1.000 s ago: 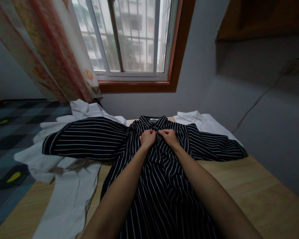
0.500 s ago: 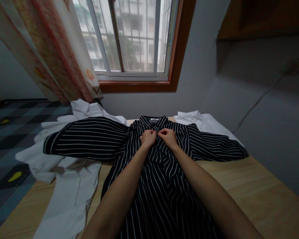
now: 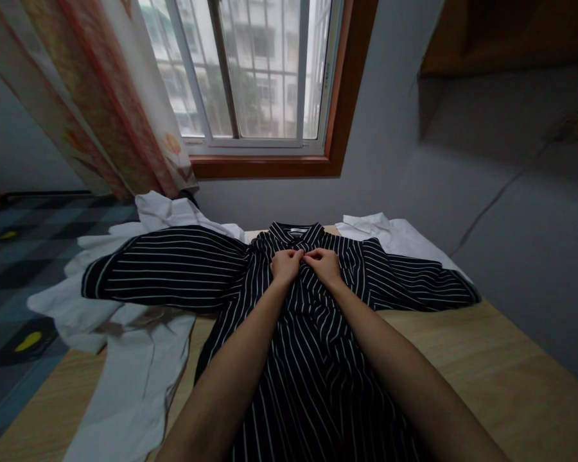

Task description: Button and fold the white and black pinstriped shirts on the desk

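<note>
A black shirt with white stripes (image 3: 289, 359) lies front up, its collar toward the window and both sleeves spread sideways. Just below the collar, my left hand (image 3: 286, 264) pinches the cloth at the front opening. My right hand (image 3: 324, 264) pinches the same spot from the other side, its fingertips nearly meeting those of the left. Whatever small part sits between the fingertips is hidden. Around the hands the cloth is bunched into folds.
The shirt rests on a wooden table (image 3: 462, 366). White garments (image 3: 130, 372) lie under its left sleeve, and another white garment (image 3: 395, 235) sits behind the right sleeve. Beyond the table are a window (image 3: 264, 70), a curtain (image 3: 101, 96) and a wall with a cable (image 3: 491, 202).
Almost nothing differs. Both hands stay pinched at the same place on the shirt front, with only a very slight shift of the fingers and the view.
</note>
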Demonstrator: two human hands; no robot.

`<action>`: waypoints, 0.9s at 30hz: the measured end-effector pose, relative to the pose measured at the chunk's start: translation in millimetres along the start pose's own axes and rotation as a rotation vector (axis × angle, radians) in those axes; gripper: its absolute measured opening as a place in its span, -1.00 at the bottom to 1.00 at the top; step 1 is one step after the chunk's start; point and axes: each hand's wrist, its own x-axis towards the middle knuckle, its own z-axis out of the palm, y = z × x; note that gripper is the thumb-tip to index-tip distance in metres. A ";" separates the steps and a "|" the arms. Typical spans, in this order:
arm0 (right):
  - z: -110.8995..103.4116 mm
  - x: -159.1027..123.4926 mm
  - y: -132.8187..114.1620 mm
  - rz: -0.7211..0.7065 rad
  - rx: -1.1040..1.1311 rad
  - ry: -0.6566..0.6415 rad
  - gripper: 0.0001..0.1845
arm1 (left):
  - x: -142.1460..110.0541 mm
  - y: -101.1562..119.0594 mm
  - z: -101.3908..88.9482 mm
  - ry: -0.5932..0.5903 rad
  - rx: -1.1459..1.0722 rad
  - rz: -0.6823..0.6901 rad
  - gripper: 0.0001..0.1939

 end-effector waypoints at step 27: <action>-1.5 -2.0 -2.1 -0.179 -0.343 -0.013 -0.92 | -6.9 -1.7 4.6 0.041 0.235 0.169 -0.84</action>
